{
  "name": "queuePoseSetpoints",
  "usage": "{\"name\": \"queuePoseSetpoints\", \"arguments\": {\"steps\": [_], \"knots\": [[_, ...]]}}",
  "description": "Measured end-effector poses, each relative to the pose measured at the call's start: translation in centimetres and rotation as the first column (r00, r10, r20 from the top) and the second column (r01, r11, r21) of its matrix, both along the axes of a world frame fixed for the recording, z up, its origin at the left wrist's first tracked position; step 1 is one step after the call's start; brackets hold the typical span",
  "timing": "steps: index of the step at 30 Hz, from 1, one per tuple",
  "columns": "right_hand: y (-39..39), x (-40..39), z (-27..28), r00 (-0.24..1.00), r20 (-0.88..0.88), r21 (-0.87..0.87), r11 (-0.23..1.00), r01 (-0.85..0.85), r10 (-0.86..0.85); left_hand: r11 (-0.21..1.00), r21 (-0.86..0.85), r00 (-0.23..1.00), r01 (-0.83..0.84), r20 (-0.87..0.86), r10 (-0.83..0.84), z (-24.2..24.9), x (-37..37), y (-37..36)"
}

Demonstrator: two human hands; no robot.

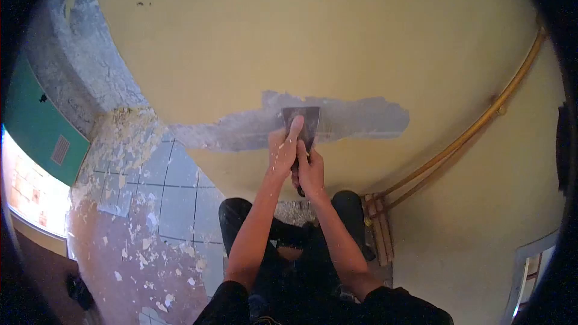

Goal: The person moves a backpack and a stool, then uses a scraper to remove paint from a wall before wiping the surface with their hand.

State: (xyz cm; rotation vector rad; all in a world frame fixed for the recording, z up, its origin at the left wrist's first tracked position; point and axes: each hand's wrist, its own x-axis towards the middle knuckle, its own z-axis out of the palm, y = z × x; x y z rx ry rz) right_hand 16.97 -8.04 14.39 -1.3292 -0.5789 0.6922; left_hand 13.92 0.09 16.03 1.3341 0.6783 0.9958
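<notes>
At the wall (337,42), scraper (311,121) in hands (283,155).

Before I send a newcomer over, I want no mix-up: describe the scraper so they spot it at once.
Find the big yellow wall, then the ragged grey strip across its lower part. The scraper shows against the middle of that strip, in the person's left grip and right grip. Unlike the ragged strip behind it, its dark blade flares to a straight top edge.

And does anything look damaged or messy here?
Yes: around the scraper, the yellow wall has a ragged, bare gray patch where its coating is missing, and pale flakes litter the floor at left, which looks untidy.
</notes>
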Motion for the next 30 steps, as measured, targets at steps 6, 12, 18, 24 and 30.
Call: {"name": "queuePoseSetpoints", "arguments": {"steps": [6, 12, 18, 24, 30], "knots": [[1.0, 0.1, 0.5, 0.998, 0.064, 0.039, 0.999, 0.007, -0.010, 1.000, -0.005, 1.000, 0.007, 0.024, -0.006, 1.0, -0.4, 0.3], [1.5, 0.4, 0.8, 0.998, 0.061, 0.028, 1.000, 0.001, -0.002, 0.986, -0.158, 0.976, 0.061, 0.216, -0.026, 3.1, 0.2, 0.1], [0.7, 0.1, -0.3, 1.000, 0.021, -0.019, 1.000, 0.007, -0.006, 0.995, -0.086, 0.998, -0.059, 0.006, 0.059, -0.4, 0.1, 0.5], [1.1, 0.2, 0.8, 0.999, 0.025, 0.016, 0.999, -0.033, 0.032, 0.984, -0.172, 0.992, 0.042, 0.121, -0.021, 1.3, -0.4, 0.5], [1.5, 0.5, 1.7, 0.995, 0.099, 0.013, 1.000, -0.011, 0.009, 0.991, -0.137, 0.991, -0.001, 0.131, 0.019, 3.2, 0.0, 0.6]]}}
